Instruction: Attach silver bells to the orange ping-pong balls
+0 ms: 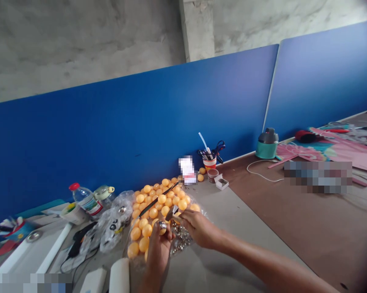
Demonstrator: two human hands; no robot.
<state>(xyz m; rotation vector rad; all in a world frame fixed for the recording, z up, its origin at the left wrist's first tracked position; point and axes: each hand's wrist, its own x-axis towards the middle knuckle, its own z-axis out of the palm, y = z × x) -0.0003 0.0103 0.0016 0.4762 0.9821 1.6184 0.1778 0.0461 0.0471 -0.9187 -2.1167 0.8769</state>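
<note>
My left hand (158, 249) is raised over the desk, fingers pinched on a small shiny metal piece (162, 226). My right hand (198, 228) is closed on a small grey metal tool (171, 213) whose tip points at that piece. Both hands hover over a heap of orange ping-pong balls (154, 209) lying on clear plastic. A pile of small metal rings (180, 238) lies under the hands. A thin black stick (158, 199) lies across the balls.
Clear plastic bags (113, 224), a water bottle (85, 200) and a lidded jar (104, 193) lie left. A red cup of pens (209, 159) and a teal jug (267, 144) stand by the blue partition (140, 122). Pink paper shapes (330, 148) cover the brown desk at right.
</note>
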